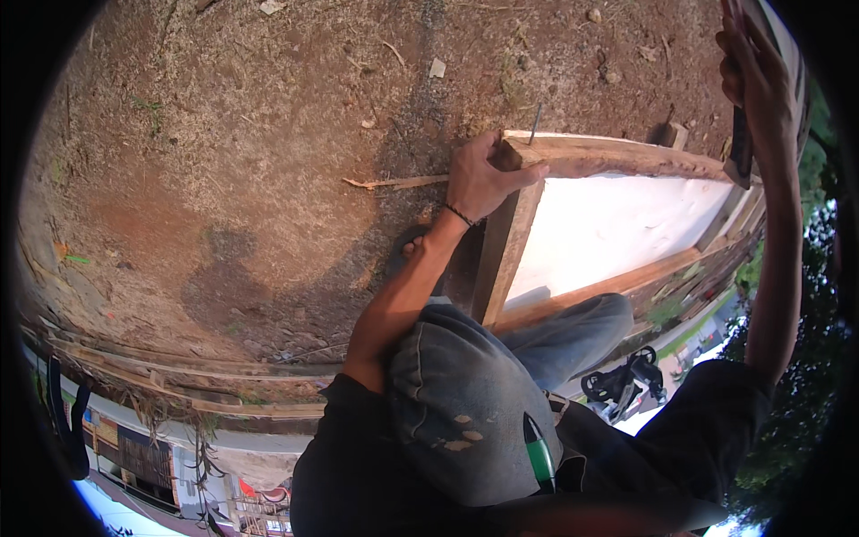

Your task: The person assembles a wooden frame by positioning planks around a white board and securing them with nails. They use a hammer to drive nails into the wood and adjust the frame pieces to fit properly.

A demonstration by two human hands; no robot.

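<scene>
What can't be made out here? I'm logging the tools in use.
Head view:
- Tool in the right hand: only a dark handle shows; its head is cut off by the rim.
- Nail tip: too thin to tell whether it is in the wooden frame.
- Left hand palm: turned away.

Two hands show: the left hand (479,183) gripping the corner of one wooden frame (617,157), the right hand (750,76) raised and closed on one dark-handled tool (741,148). One nail (535,123) stands in the frame's corner. One white panel (617,224) fills the frame. One thin stick (394,183) lies on the dirt. One green-and-black pen (538,452) sits at the person's trousers.
</scene>
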